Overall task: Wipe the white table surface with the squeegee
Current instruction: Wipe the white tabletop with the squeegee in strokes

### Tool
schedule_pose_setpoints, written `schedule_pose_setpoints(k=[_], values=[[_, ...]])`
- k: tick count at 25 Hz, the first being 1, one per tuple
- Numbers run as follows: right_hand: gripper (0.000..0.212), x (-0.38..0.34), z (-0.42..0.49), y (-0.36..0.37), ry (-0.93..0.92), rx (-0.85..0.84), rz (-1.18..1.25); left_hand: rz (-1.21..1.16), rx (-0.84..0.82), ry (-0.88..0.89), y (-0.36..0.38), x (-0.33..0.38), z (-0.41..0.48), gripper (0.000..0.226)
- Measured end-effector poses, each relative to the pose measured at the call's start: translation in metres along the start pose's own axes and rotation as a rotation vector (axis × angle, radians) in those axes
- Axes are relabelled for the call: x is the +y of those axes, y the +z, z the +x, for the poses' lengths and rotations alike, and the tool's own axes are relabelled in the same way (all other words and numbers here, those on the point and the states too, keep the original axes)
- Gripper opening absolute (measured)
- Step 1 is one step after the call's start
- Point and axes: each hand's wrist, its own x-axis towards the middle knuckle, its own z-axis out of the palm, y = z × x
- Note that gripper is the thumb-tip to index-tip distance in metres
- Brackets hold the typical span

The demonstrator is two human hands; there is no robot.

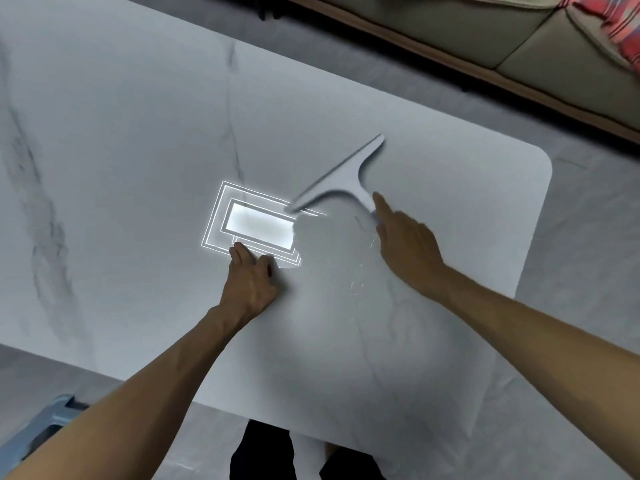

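The squeegee (346, 178) is being held by the right hand (405, 240) at the near end of its handle, on the right part of the table (138, 150). The forefinger is being laid straight along the handle, while the other fingers are being curled round its tip, which is mostly hidden. The left hand (251, 275) is being rested on the tabletop, fingers loosely bent and holding nothing.

Streaks are likely being risked if the blade is being tilted unevenly, since so light a grip gives little control. The water droplets (363, 271) beside the right wrist may be missed, or pushed over the rounded corner onto the floor. The left hand, being pressed on a possibly damp patch, could be leaving prints.

The squeegee is T-shaped, pale grey and smooth, probably plastic with a thin, flexible edge. The table is glossy and hard, white with grey marble-like veins; a bright ceiling-light reflection (256, 223) is being thrown back by it.
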Motion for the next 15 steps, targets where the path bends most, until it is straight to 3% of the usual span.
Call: schedule_pose_setpoints(k=[4,6,9,11,15], values=[[0.062,0.068,-0.085,0.005,-0.061,-0.219,-0.079,-0.046,0.028,-0.01,-0.005,0.005,0.001,0.039],[0.066,0.098,-0.119,0.0,-0.066,-0.241,-0.141,-0.024,0.054,0.028,-0.002,0.007,0.0,0.032],[0.072,0.122,-0.151,-0.016,-0.08,-0.179,-0.212,-0.059,0.124,-0.017,0.001,0.012,0.001,0.031],[0.071,0.127,-0.146,-0.029,-0.1,-0.129,-0.21,-0.003,0.181,0.064,0.007,0.021,0.001,0.033],[0.054,0.114,-0.064,-0.06,0.002,0.042,-0.087,-0.01,0.185,0.224,0.018,0.058,0.0,0.025]])
